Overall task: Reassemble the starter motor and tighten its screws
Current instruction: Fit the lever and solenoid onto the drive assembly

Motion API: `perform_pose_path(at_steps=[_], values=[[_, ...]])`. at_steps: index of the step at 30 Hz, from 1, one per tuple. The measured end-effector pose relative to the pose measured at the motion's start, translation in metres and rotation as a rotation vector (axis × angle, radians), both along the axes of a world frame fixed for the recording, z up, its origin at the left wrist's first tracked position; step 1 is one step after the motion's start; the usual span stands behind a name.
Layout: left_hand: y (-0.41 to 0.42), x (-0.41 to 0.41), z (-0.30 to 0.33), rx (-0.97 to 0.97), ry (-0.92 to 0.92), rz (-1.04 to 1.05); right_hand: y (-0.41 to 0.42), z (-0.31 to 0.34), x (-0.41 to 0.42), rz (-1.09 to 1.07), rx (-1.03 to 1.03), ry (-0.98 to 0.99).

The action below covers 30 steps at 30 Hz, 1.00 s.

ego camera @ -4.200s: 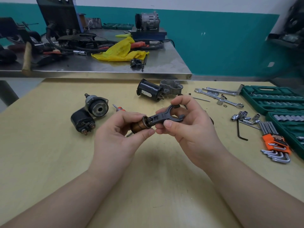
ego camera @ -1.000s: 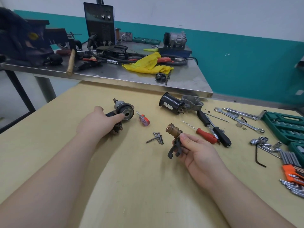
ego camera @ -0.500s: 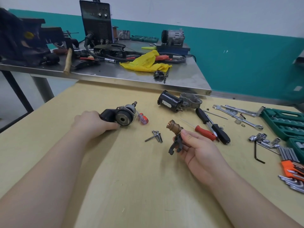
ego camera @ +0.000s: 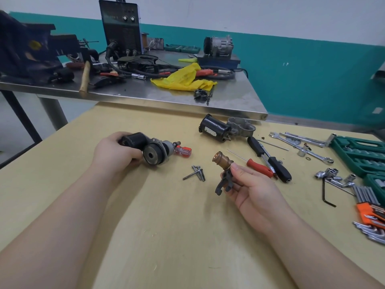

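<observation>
I am gripping the black motor part (ego camera: 145,148) in my left hand (ego camera: 115,152) and pinching the brass plunger (ego camera: 222,160) with its black fork (ego camera: 224,183) in my right hand (ego camera: 253,189).

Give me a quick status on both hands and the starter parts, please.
Left hand grips solenoid housing on table. Right hand holds plunger with fork, raised. Screws lie between.

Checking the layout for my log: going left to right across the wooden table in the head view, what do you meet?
Left hand gripping the solenoid assembly → small red-handled screwdriver → loose screws → brass plunger with fork held by the right hand → black-handled driver → spanners → green socket case.
</observation>
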<state>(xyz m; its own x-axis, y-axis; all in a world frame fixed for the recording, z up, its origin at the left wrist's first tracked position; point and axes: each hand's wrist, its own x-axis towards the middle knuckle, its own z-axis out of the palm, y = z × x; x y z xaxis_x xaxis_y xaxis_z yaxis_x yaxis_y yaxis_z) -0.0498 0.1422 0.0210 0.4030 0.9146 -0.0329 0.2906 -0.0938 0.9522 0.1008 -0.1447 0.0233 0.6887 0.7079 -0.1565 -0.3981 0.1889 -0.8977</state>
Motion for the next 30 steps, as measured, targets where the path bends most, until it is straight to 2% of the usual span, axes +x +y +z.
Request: perform_pose_path(at_steps=[5,7,11,17,20,23,30], values=[[0.016,0.004,-0.009,-0.434,-0.352,-0.032,0.000,0.000,-0.001,0.007,0.003,-0.001],[0.022,0.006,-0.011,-0.494,-0.429,0.007,0.000,-0.001,-0.001,0.021,0.003,-0.014],[0.019,0.011,-0.016,-0.398,-0.429,0.055,-0.001,-0.003,0.001,0.034,0.003,-0.026],[0.016,0.017,-0.018,-0.452,-0.567,0.147,0.000,-0.005,0.002,0.032,0.005,-0.038],[0.013,0.018,-0.017,-0.450,-0.707,0.128,0.000,-0.005,0.003,0.033,0.013,-0.039],[0.011,0.017,-0.014,-0.362,-0.770,0.041,0.000,-0.006,0.003,0.043,0.013,-0.050],[0.001,0.018,-0.015,-0.150,-0.630,-0.027,0.000,-0.007,0.004,0.058,0.014,-0.071]])
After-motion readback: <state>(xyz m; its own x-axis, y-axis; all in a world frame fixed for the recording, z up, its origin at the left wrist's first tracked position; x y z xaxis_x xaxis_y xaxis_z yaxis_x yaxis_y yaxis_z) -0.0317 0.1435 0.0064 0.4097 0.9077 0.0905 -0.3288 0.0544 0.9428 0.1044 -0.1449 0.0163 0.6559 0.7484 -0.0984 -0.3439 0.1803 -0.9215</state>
